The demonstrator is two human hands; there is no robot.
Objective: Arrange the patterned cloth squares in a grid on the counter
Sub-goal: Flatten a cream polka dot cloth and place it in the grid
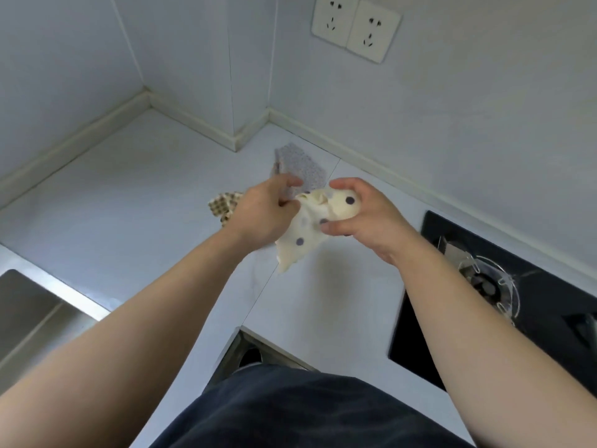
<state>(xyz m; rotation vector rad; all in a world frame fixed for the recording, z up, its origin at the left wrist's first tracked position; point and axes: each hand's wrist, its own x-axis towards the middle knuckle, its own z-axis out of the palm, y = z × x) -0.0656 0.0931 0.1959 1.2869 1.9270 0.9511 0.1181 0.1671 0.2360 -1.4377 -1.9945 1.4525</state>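
Closest thing to the camera is my dark top at the bottom of the view, with both bare forearms reaching out over it toward the middle of the counter. Both hands are up off the surface holding one cream cloth with purple dots. My right hand has its fingers and thumb curled round a bunched-up wad of it, thumb underneath and fingers over the top. My left hand is pinching the crumpled edge right next to that, fingers curled in. The rest of the cream cloth hangs down between my wrists, one corner pointing at the counter. Just behind my left hand a grey speckled cloth sticks out, and honestly I can't tell if it's lying flat or caught in my fingers. Same deal with a brown-and-cream checked cloth peeking out on the left side of that hand. Off to the left there's the steel sink, and on the right the black hob with its burner. Up on the wall behind the counter are two white sockets side by side.
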